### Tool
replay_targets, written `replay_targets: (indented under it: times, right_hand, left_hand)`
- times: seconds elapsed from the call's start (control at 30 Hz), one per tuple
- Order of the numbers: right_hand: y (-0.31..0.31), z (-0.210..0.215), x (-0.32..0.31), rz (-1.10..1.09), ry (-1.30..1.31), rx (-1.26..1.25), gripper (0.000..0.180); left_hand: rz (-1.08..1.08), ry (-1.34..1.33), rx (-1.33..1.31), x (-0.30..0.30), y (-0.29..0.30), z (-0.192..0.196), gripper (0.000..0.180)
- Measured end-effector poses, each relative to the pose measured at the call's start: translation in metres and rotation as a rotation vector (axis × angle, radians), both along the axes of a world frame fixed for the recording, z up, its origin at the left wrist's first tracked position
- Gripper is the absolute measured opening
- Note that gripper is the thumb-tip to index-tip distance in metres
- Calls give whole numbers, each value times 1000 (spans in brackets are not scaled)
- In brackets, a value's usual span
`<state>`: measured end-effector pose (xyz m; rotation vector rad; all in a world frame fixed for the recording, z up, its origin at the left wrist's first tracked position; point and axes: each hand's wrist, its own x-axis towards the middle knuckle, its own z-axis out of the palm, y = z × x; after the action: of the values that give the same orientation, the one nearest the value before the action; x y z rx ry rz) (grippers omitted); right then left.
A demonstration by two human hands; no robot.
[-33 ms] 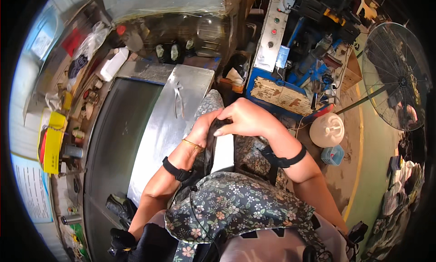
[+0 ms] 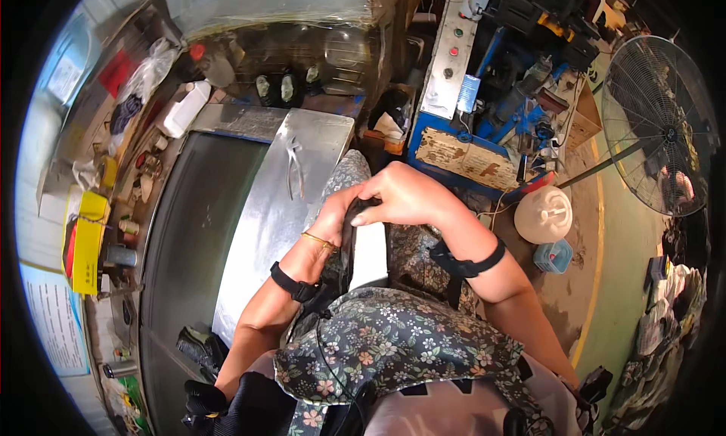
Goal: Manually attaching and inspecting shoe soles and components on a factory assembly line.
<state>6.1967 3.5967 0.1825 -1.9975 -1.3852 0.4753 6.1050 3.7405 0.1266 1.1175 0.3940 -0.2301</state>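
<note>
Over my lap, both hands meet on a dark, soft-looking piece [image 2: 349,243] that runs along a long white block or strip [image 2: 370,258]. Its exact kind is hidden by my fingers. My left hand [image 2: 330,214] is closed on the dark piece from the left side. From above and the right, my right hand [image 2: 395,196] pinches the same piece, its thumb resting at the top end of the white part. A floral apron [image 2: 401,330] covers my lap below. Left of my hands, metal pliers [image 2: 294,171] lie on a shiny metal plate [image 2: 261,217].
A dark belt [image 2: 200,209] runs along the left, beside a cluttered shelf with a yellow box [image 2: 91,243]. Several black shoes [image 2: 287,88] stand at the back, and one dark shoe [image 2: 200,350] sits lower left. At right are a blue machine [image 2: 423,137], a fan [image 2: 669,133] and a jug [image 2: 542,215].
</note>
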Motion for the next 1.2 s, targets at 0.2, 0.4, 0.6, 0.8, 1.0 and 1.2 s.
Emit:
replay_targets:
  times: [0.2, 0.4, 0.6, 0.8, 1.0, 1.2]
  right_hand:
    - [34, -49, -3, -219, 7, 33, 38]
    - [48, -54, 25, -156, 179, -91, 32]
    - [69, -114, 26, -257, 253, 85, 42]
    - [12, -174, -107, -596, 572, 308, 44]
    - [7, -155, -28, -499, 1157, 357, 37]
    - [29, -148, -80, -654, 1371, -115, 61]
  left_hand:
    - [52, 118, -164, 13, 46, -56, 43]
    - [-3, 174, -132, 29, 58, -76, 41]
    - [222, 39, -2, 25, 76, -133, 38]
    - [-81, -365, 967, -1, 71, -75, 50]
    - [86, -115, 339, 5, 83, -103, 54]
    - [73, -53, 265, -38, 68, -98, 58]
